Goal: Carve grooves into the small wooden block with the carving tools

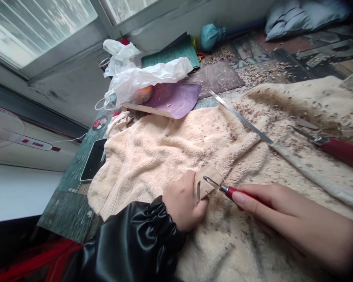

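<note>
My left hand (184, 199) is closed round a small pale block of wood (208, 176), pressing it down on a cream towel (170, 149). A dark slot shows in the block's face beside my thumb. In my right hand (270, 203) is a carving gouge (228, 190) with a red handle and a metal tip. The tip lies over the block's upper face; whether it cuts into the wood I cannot tell. Wood chips are scattered over the towel around both hands.
A long metal blade with a wrapped end (244, 119) and a red-handled knife (335, 149) lie on the towel to the right. Behind are a purple sheet (179, 98), white plastic bags (153, 74) and a green mat (173, 53). A phone (93, 159) lies at the left.
</note>
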`<state>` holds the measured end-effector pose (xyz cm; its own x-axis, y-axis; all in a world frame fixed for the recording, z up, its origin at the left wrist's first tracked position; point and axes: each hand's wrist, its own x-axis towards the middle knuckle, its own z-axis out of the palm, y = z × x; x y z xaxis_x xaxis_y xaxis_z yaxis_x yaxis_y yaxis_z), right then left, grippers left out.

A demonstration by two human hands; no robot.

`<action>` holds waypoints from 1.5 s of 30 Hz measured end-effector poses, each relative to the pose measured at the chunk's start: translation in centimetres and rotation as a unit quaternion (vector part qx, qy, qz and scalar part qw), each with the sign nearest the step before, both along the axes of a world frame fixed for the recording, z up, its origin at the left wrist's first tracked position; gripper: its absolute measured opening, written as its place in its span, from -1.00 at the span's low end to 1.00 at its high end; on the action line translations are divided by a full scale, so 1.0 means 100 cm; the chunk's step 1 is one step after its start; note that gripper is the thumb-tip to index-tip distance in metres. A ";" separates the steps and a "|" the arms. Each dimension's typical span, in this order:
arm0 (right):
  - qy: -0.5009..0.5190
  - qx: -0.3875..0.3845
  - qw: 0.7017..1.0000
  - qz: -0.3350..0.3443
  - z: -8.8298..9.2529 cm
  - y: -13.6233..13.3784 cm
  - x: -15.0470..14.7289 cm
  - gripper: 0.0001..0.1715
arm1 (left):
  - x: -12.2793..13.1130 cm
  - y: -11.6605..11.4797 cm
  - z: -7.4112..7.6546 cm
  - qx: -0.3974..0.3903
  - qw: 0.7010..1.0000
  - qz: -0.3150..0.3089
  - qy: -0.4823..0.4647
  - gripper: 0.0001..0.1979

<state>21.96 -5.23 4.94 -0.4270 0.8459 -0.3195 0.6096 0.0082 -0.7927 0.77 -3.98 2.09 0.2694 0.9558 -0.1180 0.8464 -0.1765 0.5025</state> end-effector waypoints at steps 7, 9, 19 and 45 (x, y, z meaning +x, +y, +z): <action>0.028 0.034 0.999 0.012 -0.018 0.004 0.004 -0.71 | 0.004 0.000 0.008 -0.042 0.998 0.002 0.046 -0.77; 0.029 0.020 0.999 0.007 -0.023 0.006 0.001 -0.74 | 0.006 0.000 0.011 -0.050 0.997 -0.002 0.058 -0.76; -0.022 -0.150 0.988 -0.025 -0.016 0.010 -0.005 -0.62 | 0.008 0.001 0.012 -0.055 0.993 -0.017 0.106 -0.79; -0.011 -0.040 0.999 0.031 -0.010 0.011 -0.003 -0.73 | -0.004 -0.003 0.000 0.043 0.999 0.000 -0.033 -0.75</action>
<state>21.64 -4.11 3.89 -0.4702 0.7897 -0.3940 0.6266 -0.0157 -0.7792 0.40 -4.27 2.09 0.2741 0.9615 -0.0185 0.8121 -0.2211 0.5400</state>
